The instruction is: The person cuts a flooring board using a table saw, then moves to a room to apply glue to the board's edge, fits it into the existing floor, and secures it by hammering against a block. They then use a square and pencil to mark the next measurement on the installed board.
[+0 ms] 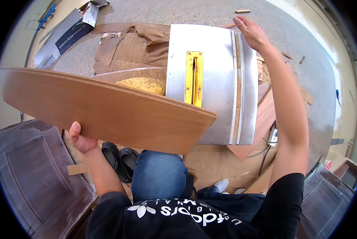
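A long brown wooden floorboard [118, 111] slants across in front of me, one end over the near left corner of a table saw [216, 71]. My left hand [82, 139] grips its lower edge, thumb on the face, other fingers hidden behind it. The saw has a bare metal top with a yellow slotted insert [194, 77], partly covered by the board. Beside the far right corner of the saw top is my right hand [252, 34], fingers stretched out and nothing visible in them. A grooved rail [237, 87] runs along the top's right side.
Torn brown cardboard [122, 51] and an opened flooring carton [69, 38] lie at the far left. Wooden offcuts [264, 115] and a white power strip [273, 136] are right of the saw. Plastic-wrapped panels [31, 175] stand at left; black shoes [126, 159] sit near my knee.
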